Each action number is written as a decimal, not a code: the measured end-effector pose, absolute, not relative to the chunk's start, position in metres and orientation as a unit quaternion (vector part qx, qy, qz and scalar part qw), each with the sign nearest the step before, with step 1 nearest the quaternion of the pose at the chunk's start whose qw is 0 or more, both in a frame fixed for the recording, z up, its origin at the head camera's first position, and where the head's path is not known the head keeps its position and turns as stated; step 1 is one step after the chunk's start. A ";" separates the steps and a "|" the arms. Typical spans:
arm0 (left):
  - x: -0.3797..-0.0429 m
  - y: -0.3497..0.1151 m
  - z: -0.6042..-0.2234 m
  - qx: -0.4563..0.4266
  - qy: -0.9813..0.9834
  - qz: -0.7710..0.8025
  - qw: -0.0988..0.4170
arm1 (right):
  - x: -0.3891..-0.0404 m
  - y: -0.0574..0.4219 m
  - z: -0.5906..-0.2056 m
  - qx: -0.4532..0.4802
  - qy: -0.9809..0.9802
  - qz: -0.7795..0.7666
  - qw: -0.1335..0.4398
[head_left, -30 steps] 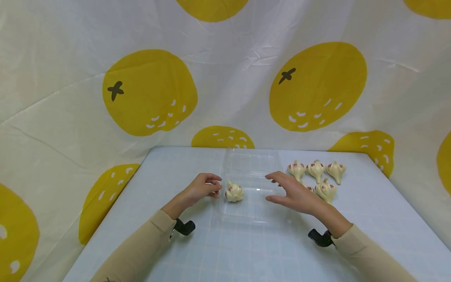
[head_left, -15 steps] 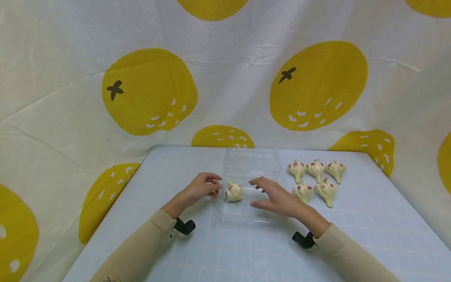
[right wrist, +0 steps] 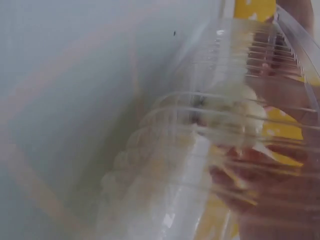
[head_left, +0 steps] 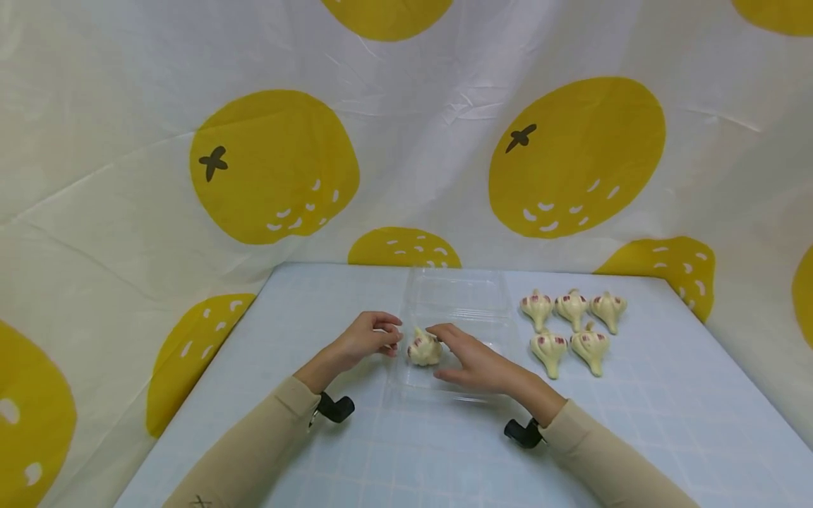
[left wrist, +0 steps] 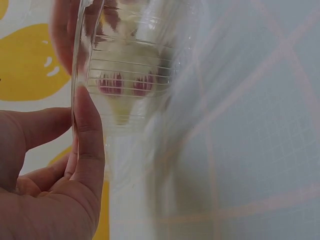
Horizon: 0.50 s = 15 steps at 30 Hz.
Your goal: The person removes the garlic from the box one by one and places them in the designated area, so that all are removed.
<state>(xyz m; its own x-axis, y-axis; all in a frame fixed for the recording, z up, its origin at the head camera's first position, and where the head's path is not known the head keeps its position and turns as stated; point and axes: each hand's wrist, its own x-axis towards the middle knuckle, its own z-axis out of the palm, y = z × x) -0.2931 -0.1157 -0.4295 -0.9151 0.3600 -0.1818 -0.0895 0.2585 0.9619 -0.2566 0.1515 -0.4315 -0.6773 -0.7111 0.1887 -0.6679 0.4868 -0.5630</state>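
Observation:
A clear plastic clamshell container point(head_left: 387, 384) lies with its lid folded back on the table. My left hand point(head_left: 358, 343) pinches its left rim between thumb and fingers, as the left wrist view shows up close. Inside, near that left wall, sits one garlic bulb point(head_left: 422, 349), also seen through the ribbed wall as a pale bulb point(left wrist: 125, 82) with purple patches. Over the container's base is my right hand point(head_left: 476, 363), thumb and fingers spread apart, fingertips right at the bulb's right side. In the right wrist view, the ribbed plastic partly blurs the bulb point(right wrist: 235, 117).
Several garlic bulbs point(head_left: 572, 307) lie in two rows on the table point(head_left: 641, 402), right of the container. Behind the table hangs a white cloth point(head_left: 419, 141) with big yellow fruit prints.
My right hand has moved left from beside the loose bulbs, across the container to the bulb inside it. That bulb now looks slightly turned. My left hand stays at the rim.

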 end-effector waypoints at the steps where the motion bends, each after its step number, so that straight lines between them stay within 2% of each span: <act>1: -0.293 -0.116 -0.431 0.090 0.770 0.603 0.187 | -0.257 0.150 -0.432 -0.401 0.861 -0.310 0.038; 15: -0.290 -0.115 -0.427 0.086 0.773 0.600 0.185 | -0.256 0.142 -0.428 -0.416 0.864 -0.277 0.062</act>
